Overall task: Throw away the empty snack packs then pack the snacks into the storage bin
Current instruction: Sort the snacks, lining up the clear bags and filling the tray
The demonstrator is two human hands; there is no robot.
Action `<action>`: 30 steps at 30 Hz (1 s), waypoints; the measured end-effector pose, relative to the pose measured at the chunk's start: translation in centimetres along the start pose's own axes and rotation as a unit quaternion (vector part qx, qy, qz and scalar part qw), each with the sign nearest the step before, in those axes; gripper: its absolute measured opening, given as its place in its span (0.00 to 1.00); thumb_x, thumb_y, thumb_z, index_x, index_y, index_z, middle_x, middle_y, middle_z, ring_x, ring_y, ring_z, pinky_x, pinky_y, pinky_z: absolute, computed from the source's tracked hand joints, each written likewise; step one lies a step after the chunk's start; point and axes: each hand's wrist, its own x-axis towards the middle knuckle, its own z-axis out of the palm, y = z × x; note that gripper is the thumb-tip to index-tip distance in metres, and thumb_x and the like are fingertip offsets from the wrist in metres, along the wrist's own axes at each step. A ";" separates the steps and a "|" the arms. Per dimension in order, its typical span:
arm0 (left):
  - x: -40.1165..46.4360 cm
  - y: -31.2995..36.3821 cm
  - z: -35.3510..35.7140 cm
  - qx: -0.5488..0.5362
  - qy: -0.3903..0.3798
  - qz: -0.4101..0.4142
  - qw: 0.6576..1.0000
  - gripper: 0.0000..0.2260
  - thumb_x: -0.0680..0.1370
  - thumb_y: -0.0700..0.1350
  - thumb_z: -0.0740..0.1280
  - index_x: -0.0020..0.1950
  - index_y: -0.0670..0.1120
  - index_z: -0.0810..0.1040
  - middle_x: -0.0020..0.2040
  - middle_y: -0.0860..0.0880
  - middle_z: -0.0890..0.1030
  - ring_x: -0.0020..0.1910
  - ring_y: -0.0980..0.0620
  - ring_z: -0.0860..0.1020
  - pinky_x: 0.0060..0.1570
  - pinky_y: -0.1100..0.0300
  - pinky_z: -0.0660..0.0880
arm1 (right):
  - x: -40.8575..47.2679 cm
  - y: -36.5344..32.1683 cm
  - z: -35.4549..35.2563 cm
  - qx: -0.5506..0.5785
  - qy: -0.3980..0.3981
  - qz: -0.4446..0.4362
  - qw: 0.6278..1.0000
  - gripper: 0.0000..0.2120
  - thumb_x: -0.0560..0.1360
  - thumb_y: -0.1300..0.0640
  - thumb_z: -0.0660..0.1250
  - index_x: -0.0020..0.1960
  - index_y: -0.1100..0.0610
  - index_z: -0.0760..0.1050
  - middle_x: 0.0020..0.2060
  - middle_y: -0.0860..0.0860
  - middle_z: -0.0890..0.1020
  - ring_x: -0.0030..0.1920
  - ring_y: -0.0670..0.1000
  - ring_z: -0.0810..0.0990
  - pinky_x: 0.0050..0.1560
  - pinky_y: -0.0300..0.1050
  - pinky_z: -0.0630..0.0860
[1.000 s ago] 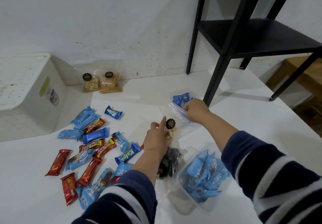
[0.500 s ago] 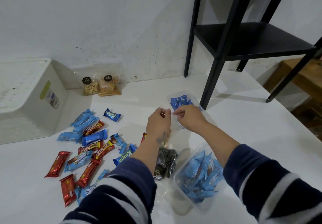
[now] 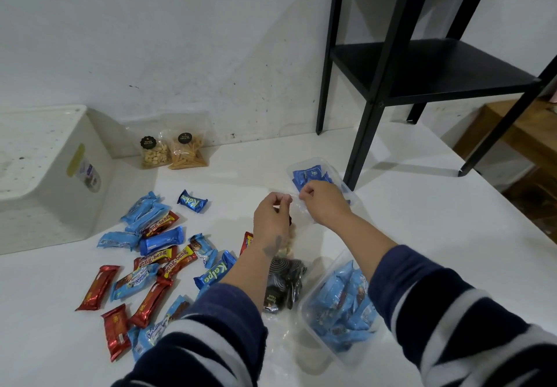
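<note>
My left hand (image 3: 271, 218) and my right hand (image 3: 322, 204) both pinch the top of a clear plastic snack bag (image 3: 297, 214) held above the white table; pale nuts show at its lower part behind my left wrist. A dark pack of round biscuits (image 3: 286, 281) lies just below. Many blue and red wrapped snack bars (image 3: 156, 254) are scattered to the left. The white storage bin (image 3: 45, 181) stands at the far left, upside down.
Two clear bags of nuts (image 3: 153, 153) and sticks (image 3: 188, 153) lean against the wall. A clear tub of blue packs (image 3: 340, 305) sits near right, a smaller one (image 3: 313, 172) behind my right hand. A black shelf frame (image 3: 391, 85) stands at the back right.
My right hand left the small tub and came to the clear bag that my left hand lifted. Both hands now pinch its top together.
</note>
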 end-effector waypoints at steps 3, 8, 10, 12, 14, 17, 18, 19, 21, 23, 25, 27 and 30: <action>-0.4 -2.3 -1.0 0.069 0.013 0.025 0.997 0.04 0.79 0.46 0.64 0.52 0.51 0.75 0.57 0.51 0.68 0.57 0.51 0.69 0.59 0.58 0.68 | 0.4 -0.4 0.1 0.036 -0.003 -0.028 0.999 0.10 0.79 0.64 0.57 0.51 0.57 0.77 0.50 0.53 0.82 0.45 0.51 0.75 0.38 0.42 0.68; -0.4 -4.7 -2.3 0.157 -0.103 -0.001 0.982 0.20 0.75 0.38 0.67 0.64 0.52 0.70 0.64 0.46 0.69 0.56 0.44 0.75 0.55 0.49 0.77 | 0.2 -0.4 1.8 0.123 0.054 -0.057 0.989 0.04 0.80 0.60 0.60 0.49 0.53 0.72 0.53 0.55 0.79 0.50 0.55 0.78 0.49 0.47 0.73; -0.6 -4.7 -2.2 0.182 -0.098 -0.003 0.978 0.20 0.75 0.38 0.65 0.61 0.56 0.70 0.61 0.49 0.71 0.52 0.46 0.77 0.52 0.49 0.78 | -0.8 0.3 2.7 0.149 0.094 -0.058 0.983 0.10 0.79 0.62 0.62 0.58 0.54 0.69 0.58 0.53 0.70 0.49 0.50 0.72 0.50 0.40 0.67; -0.8 -4.6 -2.1 0.185 -0.077 -0.006 0.980 0.18 0.75 0.38 0.63 0.60 0.57 0.69 0.59 0.50 0.71 0.50 0.48 0.78 0.51 0.52 0.77 | -2.2 1.0 3.9 0.169 0.102 -0.037 0.980 0.17 0.77 0.68 0.62 0.62 0.54 0.68 0.61 0.53 0.64 0.45 0.47 0.70 0.51 0.36 0.64; -1.0 -4.5 -2.1 0.175 -0.054 -0.009 0.983 0.17 0.75 0.38 0.62 0.61 0.55 0.69 0.58 0.51 0.71 0.48 0.48 0.77 0.49 0.56 0.73 | -3.2 1.2 5.3 0.154 0.091 -0.025 0.984 0.21 0.76 0.70 0.61 0.64 0.50 0.68 0.62 0.54 0.65 0.47 0.46 0.72 0.52 0.37 0.66; -0.8 -4.6 -2.3 0.148 -0.031 -0.019 0.988 0.23 0.73 0.33 0.58 0.62 0.55 0.69 0.57 0.51 0.71 0.47 0.48 0.76 0.48 0.55 0.73 | -2.7 0.6 6.9 0.109 0.084 -0.028 0.990 0.30 0.75 0.72 0.59 0.71 0.47 0.66 0.66 0.51 0.66 0.63 0.51 0.71 0.59 0.41 0.70; -0.5 -4.7 -2.4 0.138 -0.025 -0.024 0.990 0.24 0.73 0.32 0.56 0.61 0.56 0.69 0.58 0.50 0.71 0.48 0.48 0.76 0.50 0.53 0.75 | -2.2 0.2 7.1 0.086 0.080 -0.026 0.993 0.31 0.74 0.71 0.60 0.72 0.49 0.65 0.67 0.52 0.66 0.66 0.53 0.68 0.63 0.44 0.71; -0.3 -4.7 -2.7 0.124 -0.021 -0.027 0.992 0.24 0.72 0.32 0.55 0.61 0.56 0.69 0.57 0.50 0.72 0.49 0.48 0.76 0.51 0.52 0.75 | -1.7 -0.3 7.3 0.066 0.075 -0.023 0.995 0.30 0.75 0.71 0.60 0.73 0.51 0.64 0.68 0.52 0.67 0.68 0.53 0.67 0.65 0.47 0.70; 0.4 -4.7 -3.2 0.095 -0.012 -0.020 0.995 0.22 0.74 0.33 0.56 0.61 0.55 0.71 0.56 0.50 0.73 0.49 0.48 0.77 0.52 0.49 0.77 | -0.6 -1.3 7.4 0.062 0.070 -0.018 0.995 0.29 0.75 0.71 0.60 0.73 0.53 0.66 0.69 0.52 0.67 0.68 0.54 0.68 0.66 0.47 0.70; 1.4 -4.7 -4.0 0.080 0.004 0.008 0.997 0.19 0.75 0.34 0.61 0.61 0.53 0.72 0.54 0.49 0.74 0.47 0.48 0.78 0.49 0.48 0.78 | 0.8 -2.5 7.6 0.075 0.073 -0.026 0.994 0.28 0.75 0.70 0.61 0.72 0.52 0.68 0.68 0.51 0.67 0.64 0.54 0.72 0.63 0.44 0.72; 3.0 -4.6 -4.9 0.059 0.017 0.015 0.998 0.19 0.74 0.34 0.65 0.61 0.52 0.73 0.53 0.48 0.75 0.46 0.48 0.78 0.48 0.49 0.78 | 2.4 -3.7 7.8 0.091 0.058 -0.026 0.994 0.28 0.75 0.68 0.64 0.72 0.50 0.67 0.71 0.51 0.62 0.60 0.54 0.75 0.59 0.43 0.73; 5.2 -4.9 -6.0 0.044 0.024 0.018 0.999 0.21 0.73 0.33 0.64 0.62 0.52 0.73 0.53 0.48 0.75 0.48 0.46 0.78 0.49 0.47 0.78 | 4.3 -5.1 8.2 0.114 0.028 -0.019 0.993 0.29 0.76 0.65 0.65 0.73 0.47 0.65 0.72 0.52 0.60 0.61 0.54 0.75 0.57 0.40 0.70; 9.1 -5.6 -7.9 0.050 0.036 0.029 0.998 0.23 0.74 0.30 0.59 0.62 0.52 0.73 0.54 0.49 0.75 0.51 0.45 0.78 0.50 0.46 0.79 | 7.6 -7.6 9.1 0.151 0.007 -0.027 0.988 0.30 0.76 0.65 0.63 0.74 0.45 0.62 0.66 0.54 0.67 0.62 0.53 0.73 0.54 0.37 0.66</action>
